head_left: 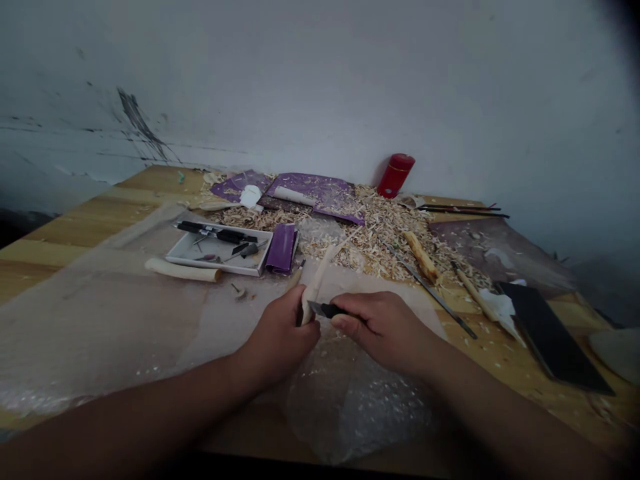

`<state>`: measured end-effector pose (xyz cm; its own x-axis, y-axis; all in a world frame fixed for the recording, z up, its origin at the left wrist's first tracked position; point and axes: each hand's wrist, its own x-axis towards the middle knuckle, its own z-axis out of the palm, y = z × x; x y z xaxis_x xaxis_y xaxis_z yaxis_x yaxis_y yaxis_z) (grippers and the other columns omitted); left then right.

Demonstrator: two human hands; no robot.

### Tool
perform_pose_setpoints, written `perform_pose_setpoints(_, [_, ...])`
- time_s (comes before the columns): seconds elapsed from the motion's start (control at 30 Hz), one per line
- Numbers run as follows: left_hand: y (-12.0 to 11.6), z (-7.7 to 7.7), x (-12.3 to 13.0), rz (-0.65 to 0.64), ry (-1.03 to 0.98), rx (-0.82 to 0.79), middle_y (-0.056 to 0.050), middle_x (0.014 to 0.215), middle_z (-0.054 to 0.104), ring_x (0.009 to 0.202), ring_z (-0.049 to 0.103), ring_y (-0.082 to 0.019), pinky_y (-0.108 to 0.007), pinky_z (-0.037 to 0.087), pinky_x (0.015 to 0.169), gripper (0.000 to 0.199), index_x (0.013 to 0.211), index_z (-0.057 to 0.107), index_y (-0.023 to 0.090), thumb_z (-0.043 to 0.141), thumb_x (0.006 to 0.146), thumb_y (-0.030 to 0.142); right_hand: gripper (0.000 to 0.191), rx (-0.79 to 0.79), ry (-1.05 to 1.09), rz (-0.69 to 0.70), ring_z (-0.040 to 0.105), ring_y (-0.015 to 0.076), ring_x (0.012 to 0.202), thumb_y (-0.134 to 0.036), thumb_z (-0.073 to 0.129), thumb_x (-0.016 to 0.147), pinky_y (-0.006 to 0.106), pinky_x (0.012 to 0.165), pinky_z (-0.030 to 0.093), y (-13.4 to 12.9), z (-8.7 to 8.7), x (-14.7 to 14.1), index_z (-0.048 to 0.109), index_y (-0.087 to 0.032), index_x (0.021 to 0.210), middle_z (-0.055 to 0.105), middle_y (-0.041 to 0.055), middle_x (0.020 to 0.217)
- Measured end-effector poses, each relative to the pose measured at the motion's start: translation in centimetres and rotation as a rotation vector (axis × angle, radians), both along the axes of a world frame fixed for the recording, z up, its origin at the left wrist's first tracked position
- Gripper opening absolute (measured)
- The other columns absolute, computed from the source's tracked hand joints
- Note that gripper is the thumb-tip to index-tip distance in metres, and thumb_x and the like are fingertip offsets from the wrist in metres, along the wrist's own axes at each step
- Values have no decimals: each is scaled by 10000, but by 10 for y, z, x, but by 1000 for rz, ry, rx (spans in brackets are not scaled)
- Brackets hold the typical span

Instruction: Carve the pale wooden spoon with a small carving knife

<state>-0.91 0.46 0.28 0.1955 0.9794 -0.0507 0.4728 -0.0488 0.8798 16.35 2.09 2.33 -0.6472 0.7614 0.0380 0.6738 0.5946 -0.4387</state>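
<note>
My left hand (285, 330) is closed around the lower end of a pale, slender wood carving (320, 270), which points up and away to a thin tip. My right hand (383, 327) grips a carving knife (327, 309) by its dark handle. The short blade lies against the carving's lower part, just beside my left fingers. Part of the carving's lower end is hidden in my left hand. Under both hands spreads clear plastic bubble wrap (380, 400).
A white tray (220, 265) of small tools stands left, with a curved wood piece (183, 269) before it. Wood shavings (370, 247) heap behind. A red cylinder (396, 175) leans at the wall. A metal file (433, 293) and black slab (555, 337) lie right.
</note>
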Motion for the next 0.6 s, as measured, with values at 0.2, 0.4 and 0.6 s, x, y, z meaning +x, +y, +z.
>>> perform_pose_setpoints(0.2, [0, 3, 0, 34, 57, -9, -6, 740, 547, 727, 497, -162, -269, 369, 658, 208, 794, 468, 183, 413, 611, 102, 391, 180, -65, -32, 501, 139, 669, -462, 245, 852, 241, 578, 282, 1, -9, -2, 535, -201, 890, 559, 24, 715])
perform_pose_setpoints(0.4, [-3, 4, 2, 66, 129, 18, 34, 617, 483, 589, 434, -124, -236, 321, 544, 119, 698, 439, 186, 417, 606, 115, 399, 276, -118, -73, 504, 148, 662, -464, 237, 850, 248, 571, 274, 6, -12, 1, 529, -201, 920, 563, 33, 724])
perform_pose_setpoints(0.6, [0, 4, 3, 75, 54, -52, 67, 534, 387, 508, 366, -92, -214, 297, 507, 104, 626, 371, 189, 416, 598, 99, 410, 416, -170, -150, 507, 150, 631, -481, 233, 846, 248, 547, 262, 7, -14, -4, 532, -215, 933, 569, 26, 707])
